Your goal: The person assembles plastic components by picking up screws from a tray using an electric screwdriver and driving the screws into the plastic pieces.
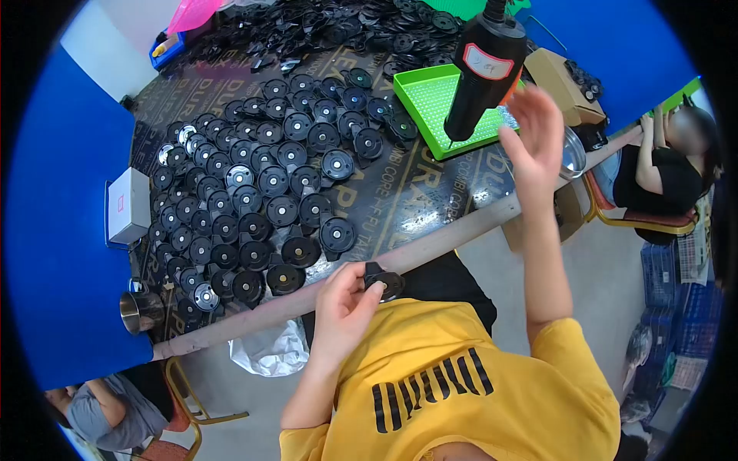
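Observation:
My left hand (344,309) is closed around a black round plastic part (390,285) with a short arm on one side, in front of my body near the table edge. Raised at the right, my right hand (534,138) has its fingers apart and holds nothing. Just beside it hangs a black electric screwdriver (484,73) with a white label, its bit pointing down over a green tray (421,91). On the table, many similar black round parts (273,180) lie in rows, most with a metal centre.
A large heap of black parts (330,31) covers the back of the table. A cardboard box (557,84), metal bowl (573,154), metal cup (141,311) and white box (128,205) stand around. Blue partitions (69,215) flank the table; other people sit at both sides.

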The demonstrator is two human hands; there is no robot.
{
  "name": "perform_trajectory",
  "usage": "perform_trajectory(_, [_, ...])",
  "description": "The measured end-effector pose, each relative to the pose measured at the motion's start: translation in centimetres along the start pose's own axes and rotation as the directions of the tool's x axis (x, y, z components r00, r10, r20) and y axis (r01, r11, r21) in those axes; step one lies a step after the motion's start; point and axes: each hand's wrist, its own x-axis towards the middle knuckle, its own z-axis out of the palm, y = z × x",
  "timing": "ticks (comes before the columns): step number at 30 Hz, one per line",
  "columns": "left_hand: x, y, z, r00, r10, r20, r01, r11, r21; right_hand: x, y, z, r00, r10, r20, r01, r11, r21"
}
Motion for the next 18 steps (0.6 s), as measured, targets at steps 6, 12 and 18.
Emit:
perform_trajectory(6, [0.0,-0.1,0.4,0.999,0.024,-0.035,-0.023,0.999,0.027,2.9,-0.3,0.2,0.953,0.134,0.270,-0.185,0.968,0.169])
perform_trajectory(12, [-0.5,0.6,0.9,0.999,0.020,-0.033,-0.018,0.998,0.056,3.1,0.4,0.0,0.948,0.117,0.298,-0.171,0.971,0.164])
perform_trajectory(18, [0.2,2.2,1.8,0.979,0.193,0.067,-0.203,0.886,0.416,3.3,1.3,-0.2,0.994,0.081,0.075,-0.100,0.948,0.301])
